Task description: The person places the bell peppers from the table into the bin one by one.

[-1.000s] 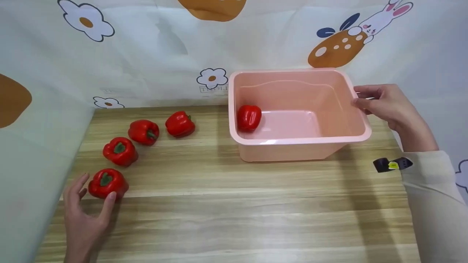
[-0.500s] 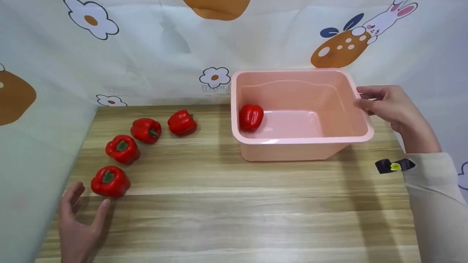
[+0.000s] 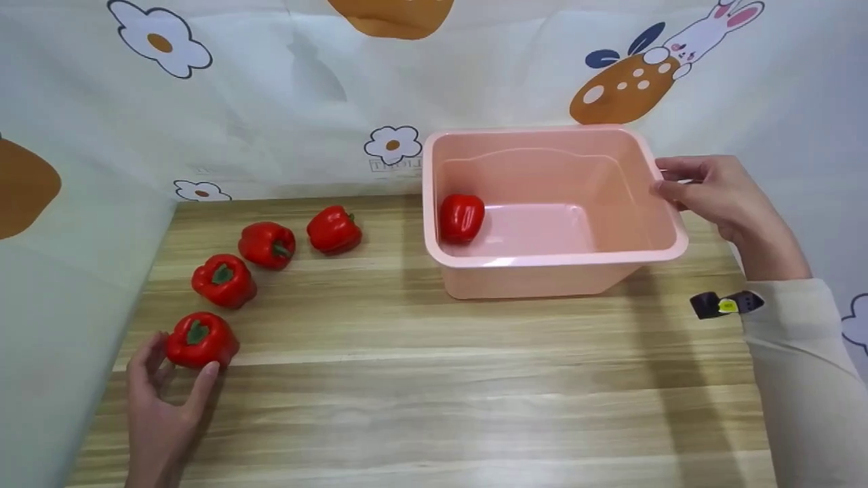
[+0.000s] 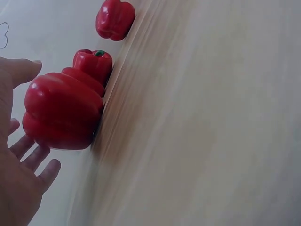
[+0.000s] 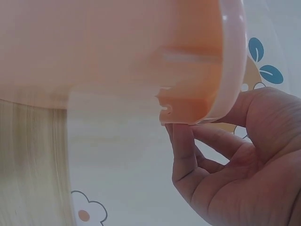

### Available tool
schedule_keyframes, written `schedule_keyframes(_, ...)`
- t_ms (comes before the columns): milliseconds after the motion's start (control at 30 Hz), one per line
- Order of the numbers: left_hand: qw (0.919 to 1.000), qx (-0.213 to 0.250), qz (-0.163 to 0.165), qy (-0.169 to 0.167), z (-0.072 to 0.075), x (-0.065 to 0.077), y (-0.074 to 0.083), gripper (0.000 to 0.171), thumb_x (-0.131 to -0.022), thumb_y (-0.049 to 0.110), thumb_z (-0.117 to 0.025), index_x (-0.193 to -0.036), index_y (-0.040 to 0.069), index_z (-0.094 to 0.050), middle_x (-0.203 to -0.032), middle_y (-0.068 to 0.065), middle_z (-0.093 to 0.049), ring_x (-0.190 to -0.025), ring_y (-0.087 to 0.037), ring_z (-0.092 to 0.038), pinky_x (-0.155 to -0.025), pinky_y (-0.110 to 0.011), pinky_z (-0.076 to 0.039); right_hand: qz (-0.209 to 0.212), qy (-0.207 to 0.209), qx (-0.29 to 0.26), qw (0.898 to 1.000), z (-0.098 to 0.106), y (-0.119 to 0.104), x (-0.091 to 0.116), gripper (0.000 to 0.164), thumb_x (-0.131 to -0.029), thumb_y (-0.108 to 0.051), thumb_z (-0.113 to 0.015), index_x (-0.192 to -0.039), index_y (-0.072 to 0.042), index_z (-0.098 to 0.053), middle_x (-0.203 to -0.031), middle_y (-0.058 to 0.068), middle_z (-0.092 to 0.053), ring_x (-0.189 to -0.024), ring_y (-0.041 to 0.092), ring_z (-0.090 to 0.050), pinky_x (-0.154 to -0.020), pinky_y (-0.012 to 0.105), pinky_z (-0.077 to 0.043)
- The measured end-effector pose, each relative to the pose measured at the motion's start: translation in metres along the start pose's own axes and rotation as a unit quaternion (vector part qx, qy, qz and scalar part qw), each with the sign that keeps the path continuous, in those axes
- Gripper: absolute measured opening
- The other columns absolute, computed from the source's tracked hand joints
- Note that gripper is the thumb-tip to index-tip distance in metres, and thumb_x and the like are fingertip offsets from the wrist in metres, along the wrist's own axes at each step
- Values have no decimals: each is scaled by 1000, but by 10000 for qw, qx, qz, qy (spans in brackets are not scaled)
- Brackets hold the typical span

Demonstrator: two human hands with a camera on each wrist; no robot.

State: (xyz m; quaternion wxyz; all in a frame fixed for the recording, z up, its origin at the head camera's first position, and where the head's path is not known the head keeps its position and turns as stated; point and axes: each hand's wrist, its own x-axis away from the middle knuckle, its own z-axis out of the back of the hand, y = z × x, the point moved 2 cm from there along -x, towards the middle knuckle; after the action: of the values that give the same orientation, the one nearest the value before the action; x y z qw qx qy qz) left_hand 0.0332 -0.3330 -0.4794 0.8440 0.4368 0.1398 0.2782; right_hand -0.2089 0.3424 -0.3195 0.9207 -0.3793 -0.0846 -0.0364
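My left hand [image 3: 166, 407] is spread at the front of the nearest red bell pepper [image 3: 202, 340], thumb on the right and fingers on the left. In the left wrist view, that bell pepper [image 4: 63, 110] stands between the thumb and the relaxed fingers [image 4: 49, 174], with fingertips right at its skin. My right hand [image 3: 722, 193] grips the right rim of a pink plastic bin [image 3: 556, 261]; the right wrist view has its fingers [image 5: 184, 153] curled at the bin's rim [image 5: 233, 56]. One bell pepper [image 3: 462, 219] lies inside the bin, against its left wall.
Three more red bell peppers lie in a curve behind the nearest: one with its stem up [image 3: 224, 280], one tipped forward [image 3: 267, 245], one on its side [image 3: 333, 230]. A patterned sheet [image 3: 271, 102] hangs behind and beside the wooden table [image 3: 441, 393].
My left hand drew back a little from the nearest pepper, then came forward to it again. The right hand keeps its grip on the bin. The head view shifted slightly.
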Motion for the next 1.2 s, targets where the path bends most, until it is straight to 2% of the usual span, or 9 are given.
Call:
schedule_keyframes(133,9999,94,108,-62,-4,-5,0,92,-96,32,-78,-168,23,-21,-174,-7,-30,-161,-31,-31,-132,-54,-29,-38,6,26,10000,-1,0,-1,61,-104,-35,-65,-154,-3,-52,-122,-1,-70,-82,-2,-66,-73,13,-58)
schedule_keyframes(333,9997,28,210,-124,-8,-11,0,93,-96,34,-78,-168,22,-21,-174,-7,-30,-159,-31,-33,-131,-57,-31,25,18,-6,10000,-1,-1,0,60,-104,-33,-66,-153,-2,-53,-110,-12,-68,-81,-2,-66,-72,13,-58)
schedule_keyframes(500,9997,51,142,-200,-11,-15,-4,96,-95,31,-79,-168,19,-19,-175,-9,-27,-161,-32,-29,-133,-58,-26,104,16,-38,9999,-1,0,-1,59,-104,-30,-66,-152,0,-54,-103,-19,-67,-79,-3,-66,-71,13,-59)
schedule_keyframes(767,9994,231,71,-245,-16,-22,-7,97,-94,29,-81,-168,18,-20,-173,-11,-30,-159,-31,-30,-133,-54,-28,97,64,5,9999,0,0,0,59,-103,-32,-67,-152,-1,-55,-112,-11,-69,-80,-4,-66,-72,13,-58)
schedule_keyframes(967,9992,271,-35,-297,-18,-25,-7,98,-92,28,-82,-168,19,-20,-171,-10,-31,-156,-31,-31,-131,-57,-31,158,71,-44,9998,0,-2,1,58,-103,-31,-67,-151,-1,-55,-106,-19,-67,-80,-3,-66,-72,13,-57)
schedule_keyframes(1200,9988,335,80,-349,-21,-29,-7,99,-92,29,-83,-168,23,-19,-171,-9,-30,-154,-29,-32,-130,-55,-33,106,63,10,9999,-2,-2,2,59,-104,-33,-66,-153,-1,-54,-116,-6,-69,-81,-2,-66,-73,12,-58)
